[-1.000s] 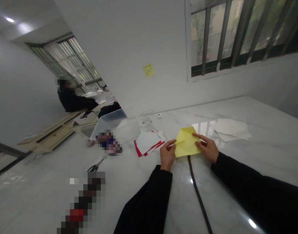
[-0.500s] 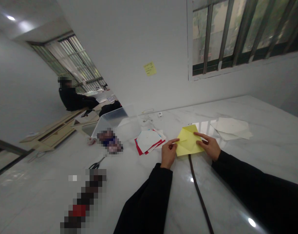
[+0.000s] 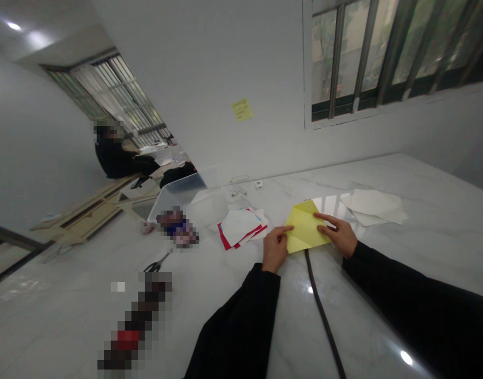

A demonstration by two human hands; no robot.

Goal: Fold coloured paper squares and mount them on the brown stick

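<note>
Since the folded yellow paper (image 3: 307,227) is sitting flat on the white marble tabletop (image 3: 431,200), just right of center and near me, both hands are working it from the sides. The left hand (image 3: 275,248) has its forefinger stretched out to the paper's left edge, with the other fingers curled back. On the right hand (image 3: 339,237), the fingers are spread slightly and resting on the right edge. Neither looks like a hard pinch, but I can't tell if any thumbs are tucked under.

With a touch that light on polished stone, the paper could easily skate sideways and throw a crease off. A dark strap (image 3: 324,316) runs just below the paper's near corner too, so it could snag if the paper slides that way. The red-and-white paper stack (image 3: 238,227) sits just left, and loose white sheets (image 3: 371,207) lie just right.
</note>
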